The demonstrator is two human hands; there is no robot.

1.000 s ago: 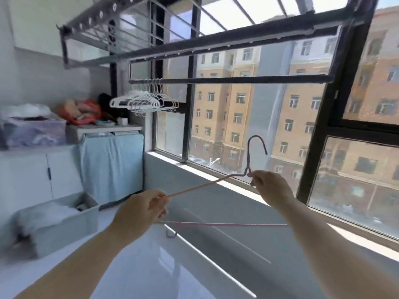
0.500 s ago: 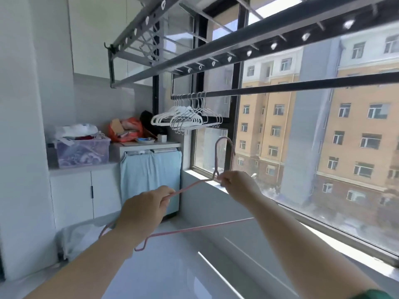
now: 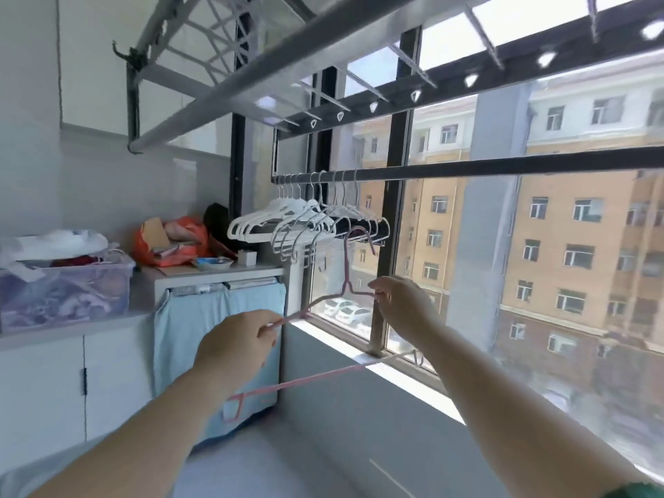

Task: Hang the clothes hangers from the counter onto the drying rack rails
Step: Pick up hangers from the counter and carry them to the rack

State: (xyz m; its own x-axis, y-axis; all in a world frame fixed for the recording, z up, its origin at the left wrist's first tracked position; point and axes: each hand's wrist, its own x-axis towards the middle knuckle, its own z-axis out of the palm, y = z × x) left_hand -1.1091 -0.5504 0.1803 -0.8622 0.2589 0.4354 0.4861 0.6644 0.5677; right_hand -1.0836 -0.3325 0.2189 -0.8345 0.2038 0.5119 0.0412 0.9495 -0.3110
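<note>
Since 1.0 s ago the pink hanger has been turned so that its hook stands nearly upright, and it has been carried closer to the white hangers already on the lower rail. Since 0.5 s ago little else has changed.

The hanger is held in the air above the counter and below the rail, with its hook seen just beside the end of the white row. Its sloping shoulder is pinched by the left hand, at 7 o'clock from the neck. The other shoulder is pinched close to the neck by the right hand, at 3 o'clock.

The hanger is judged to be thin, light and rather springy, so twisting may be expected. It is best gripped near the neck, where the hook can be steered onto the rail at 12 o'clock.
</note>
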